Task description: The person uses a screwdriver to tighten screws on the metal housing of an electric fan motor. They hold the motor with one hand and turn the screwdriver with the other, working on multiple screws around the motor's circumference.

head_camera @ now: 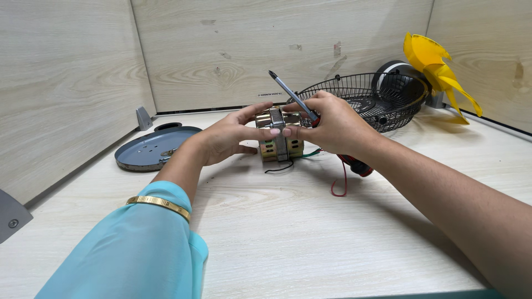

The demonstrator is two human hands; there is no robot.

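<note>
at the frame's centre, both hands grip a small metal motor (280, 137) on the table (288, 232): left hand (224, 138) clasps its side, right hand (330, 124) also pinches a screwdriver (291, 95).

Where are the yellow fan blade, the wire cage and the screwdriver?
yellow fan blade (438, 69), head view, middle of the blades.
wire cage (366, 94), head view, black mesh.
screwdriver (288, 91), head view, metal shaft.

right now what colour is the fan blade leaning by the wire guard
Bright yellow. The fan blade shows in the head view, at the back right beside the black wire guard.
</note>
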